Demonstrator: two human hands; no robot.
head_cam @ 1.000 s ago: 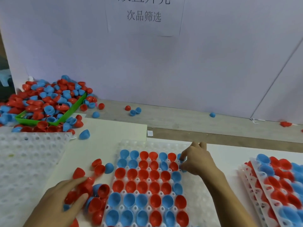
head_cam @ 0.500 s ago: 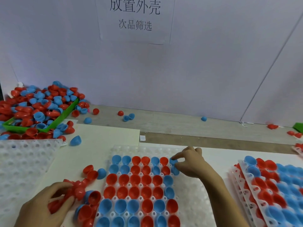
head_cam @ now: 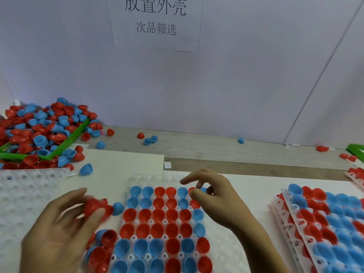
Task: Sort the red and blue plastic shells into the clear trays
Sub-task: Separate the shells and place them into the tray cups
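Clear tray: translucent white plastic, dimpled in rows, lying flat on the table in front of the person. Its left columns hold red and blue shells, small glossy half-domes set hollow side up; the right columns are unfilled.

Left hand: fingers curled, pinching a red shell, blurred, beside the tray's left edge. Loose shells lie under and beside this hand.

Right hand: over the tray's far right corner, fingers loosely curled; a blue shell shows by the fingertips, but whether it is gripped I cannot tell.

Green bin: far left, heaped with mixed shells, some spilled around it.

Filled trays: stacked at the right, tilted.

Empty tray: at the left.
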